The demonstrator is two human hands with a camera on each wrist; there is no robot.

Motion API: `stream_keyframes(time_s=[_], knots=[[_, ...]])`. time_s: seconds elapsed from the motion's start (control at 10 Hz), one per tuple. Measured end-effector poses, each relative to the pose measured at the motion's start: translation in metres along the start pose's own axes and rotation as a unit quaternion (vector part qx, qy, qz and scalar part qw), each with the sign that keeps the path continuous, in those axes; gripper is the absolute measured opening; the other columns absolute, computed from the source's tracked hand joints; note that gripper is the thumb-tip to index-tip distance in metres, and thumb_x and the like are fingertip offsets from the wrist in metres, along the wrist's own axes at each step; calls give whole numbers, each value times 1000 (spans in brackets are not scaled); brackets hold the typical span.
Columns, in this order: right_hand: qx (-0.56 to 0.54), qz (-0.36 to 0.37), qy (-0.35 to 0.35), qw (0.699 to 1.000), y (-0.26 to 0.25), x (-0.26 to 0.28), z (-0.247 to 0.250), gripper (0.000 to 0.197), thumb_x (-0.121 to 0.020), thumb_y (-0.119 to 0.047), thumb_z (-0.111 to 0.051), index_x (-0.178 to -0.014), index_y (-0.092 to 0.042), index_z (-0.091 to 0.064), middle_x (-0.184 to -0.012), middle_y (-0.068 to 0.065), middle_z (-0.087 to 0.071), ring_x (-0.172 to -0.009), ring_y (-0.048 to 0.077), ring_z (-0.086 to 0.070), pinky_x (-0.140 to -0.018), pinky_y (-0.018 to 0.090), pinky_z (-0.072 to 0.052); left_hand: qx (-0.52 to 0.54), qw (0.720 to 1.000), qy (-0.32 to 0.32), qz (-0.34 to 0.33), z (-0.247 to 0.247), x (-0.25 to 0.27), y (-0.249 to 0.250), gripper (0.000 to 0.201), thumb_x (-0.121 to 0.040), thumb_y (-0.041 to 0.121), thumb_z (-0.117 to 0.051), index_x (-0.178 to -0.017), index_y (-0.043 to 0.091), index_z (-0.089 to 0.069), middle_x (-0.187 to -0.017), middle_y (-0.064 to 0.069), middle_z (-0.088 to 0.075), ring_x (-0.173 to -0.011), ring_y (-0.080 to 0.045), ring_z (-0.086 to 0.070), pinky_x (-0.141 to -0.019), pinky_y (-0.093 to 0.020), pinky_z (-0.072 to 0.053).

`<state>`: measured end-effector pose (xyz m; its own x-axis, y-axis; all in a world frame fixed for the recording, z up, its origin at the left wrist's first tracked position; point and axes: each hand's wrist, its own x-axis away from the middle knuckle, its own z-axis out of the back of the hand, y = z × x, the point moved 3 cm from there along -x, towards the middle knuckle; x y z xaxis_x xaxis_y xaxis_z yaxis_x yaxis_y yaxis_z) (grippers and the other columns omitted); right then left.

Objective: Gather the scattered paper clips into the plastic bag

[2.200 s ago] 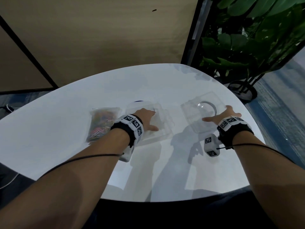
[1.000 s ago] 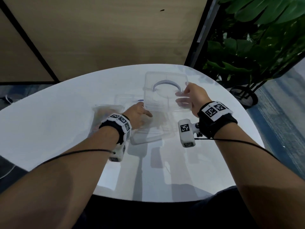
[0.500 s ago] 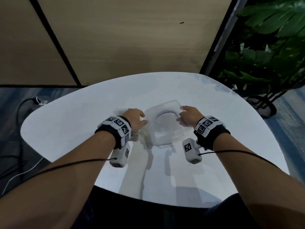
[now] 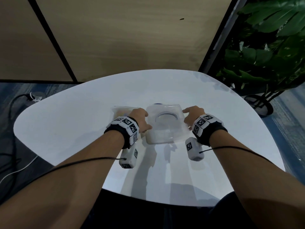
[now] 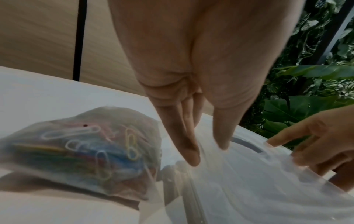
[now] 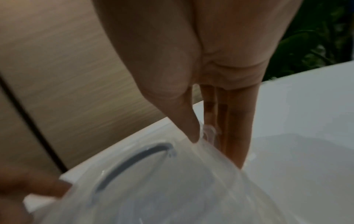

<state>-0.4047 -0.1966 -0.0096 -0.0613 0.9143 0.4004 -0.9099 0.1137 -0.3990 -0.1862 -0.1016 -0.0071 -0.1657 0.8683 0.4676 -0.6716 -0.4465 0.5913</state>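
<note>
Beside the lidded box (image 4: 166, 124) — plastic bag (image 5: 82, 153) lies flat.

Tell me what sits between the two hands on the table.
A clear plastic box with its lid on lies between the left hand and the right hand, both touching its sides. The head view shows it best.
</note>
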Motion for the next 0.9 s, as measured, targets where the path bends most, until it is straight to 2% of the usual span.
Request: stream_keyframes(time_s=[0.1,0.2,0.3,0.4,0.5,0.6,0.7,0.8,0.9], knots=[[-130,-63,-56,988,16,-1,0,48,-66,0,-70,-107,-23,-64,-77,16,-76,-69,34,-75,-72,49,-61,52,997,44,33,-1,-1,-5,74,-75,22,-84,-137,6,-47,-104,-14,-74,-91,-24,-73,-84,-36,-59],[-193,-78,-63,976,26,2,-3,34,-67,1,-75,-97,-14,-68,-69,13,-75,-67,31,-75,-74,48,-61,174,978,70,95,-5,2,-9,64,-72,7,-86,-127,2,-55,-106,-21,-72,-76,-26,-71,-52,-28,-57],[-238,-77,-82,965,29,10,0,22,-77,-3,-75,-99,-4,-73,-81,11,-76,-70,22,-75,-70,35,-62,214,962,107,132,-10,7,-11,34,-71,0,-84,-100,1,-66,-91,-20,-71,-70,-26,-67,-34,-19,-43],[-259,-87,-87,958,32,12,3,28,-75,-7,-79,-102,-4,-74,-82,10,-76,-72,20,-75,-71,33,-62,175,968,145,111,-13,8,-7,34,-70,9,-86,-101,6,-72,-89,-15,-75,-80,-25,-74,-63,-32,-60],[-171,-99,-40,979,29,11,2,25,-63,-23,-86,-83,-9,-78,-74,7,-77,-70,18,-75,-68,32,-62,116,977,149,96,-14,8,-1,34,-69,16,-86,-101,10,-76,-94,-10,-77,-88,-26,-74,-84,-39,-61],[-50,-61,-26,997,31,-10,-5,34,-57,-38,-82,-79,-14,-74,-86,5,-76,-61,15,-70,-45,18,-50,108,977,161,89,-15,6,-2,34,-68,18,-85,-100,11,-76,-94,-11,-78,-87,-25,-75,-85,-38,-61],[-29,-16,-18,999,4,21,8,20,-72,-21,-74,-78,-6,-62,-105,13,-71,-92,28,-70,-74,32,-59,170,968,163,86,-16,13,-6,35,-74,12,-83,-107,5,-73,-91,-15,-76,-83,-28,-75,-82,-38,-61],[83,13,24,996,-20,39,13,18,-87,-5,-58,-70,-3,-53,-107,16,-65,-104,33,-65,-75,32,-50,192,967,154,64,-18,10,-13,34,-78,12,-81,-109,5,-70,-83,-8,-73,-77,-27,-74,-71,-32,-60],[128,3,39,991,-34,40,18,18,-86,-5,-55,-68,-5,-53,-76,8,-54,-85,29,-63,-67,30,-44,169,971,150,83,-12,1,-19,33,-73,19,-85,-103,11,-71,-81,-4,-72,-75,-22,-72,-73,-31,-60]])
